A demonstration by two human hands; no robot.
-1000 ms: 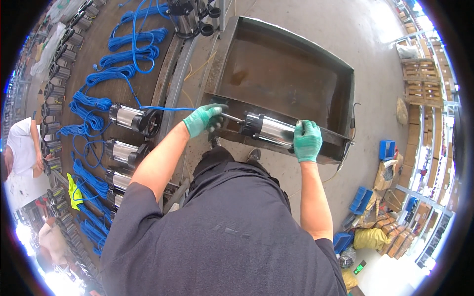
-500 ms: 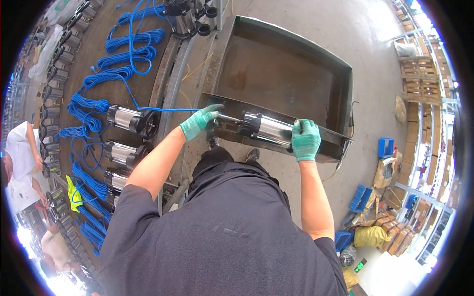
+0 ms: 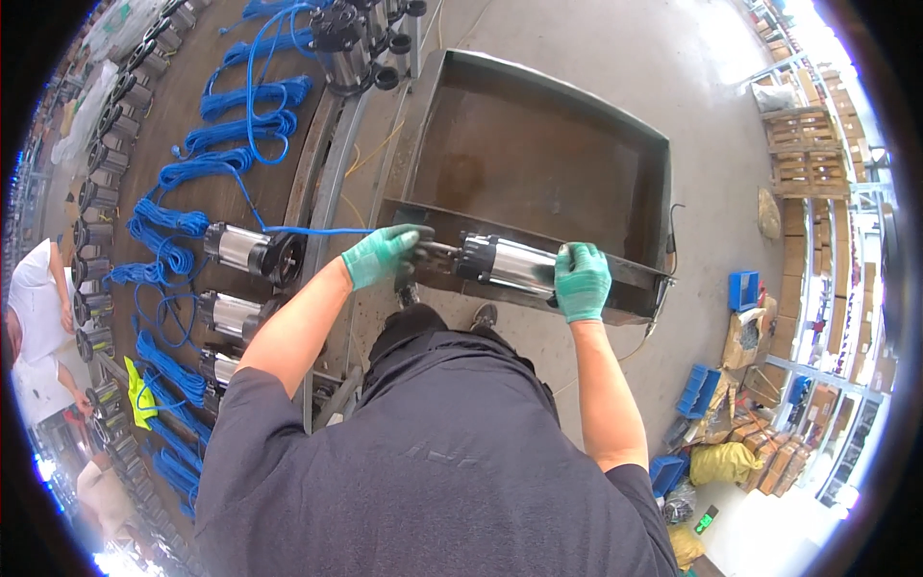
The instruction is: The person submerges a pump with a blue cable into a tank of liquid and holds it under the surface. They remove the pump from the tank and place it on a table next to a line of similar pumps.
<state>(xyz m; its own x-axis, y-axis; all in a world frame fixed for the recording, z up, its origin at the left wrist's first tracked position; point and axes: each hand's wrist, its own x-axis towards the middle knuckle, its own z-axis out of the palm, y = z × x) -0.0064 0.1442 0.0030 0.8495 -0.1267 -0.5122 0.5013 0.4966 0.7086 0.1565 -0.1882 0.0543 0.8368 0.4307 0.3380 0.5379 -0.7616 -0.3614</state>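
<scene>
A silver cylindrical pump (image 3: 519, 267) with black ends lies sideways over the near ledge of a metal tank (image 3: 538, 223). My right hand (image 3: 582, 282), in a green glove, is closed round the pump's right end. A thin metal rod (image 3: 437, 248) sticks out of its left end. My left hand (image 3: 382, 256), gloved in green with dark fingertips, is closed at the outer end of that rod; the fingers partly hide what they grip. A blue cable (image 3: 317, 230) runs from the left up to this hand.
At left, a dark bench (image 3: 260, 188) carries coiled blue cables (image 3: 183, 207) and more pumps (image 3: 240, 248). Other pumps (image 3: 341, 48) stand at its far end. Two people in white (image 3: 38, 308) are at far left. Blue bins (image 3: 700, 389), sacks (image 3: 726, 462) and shelving are at right.
The whole view has shifted slightly, so the tank, bench and pump sit a little lower and further left. Both hands keep their places on the rod and pump.
</scene>
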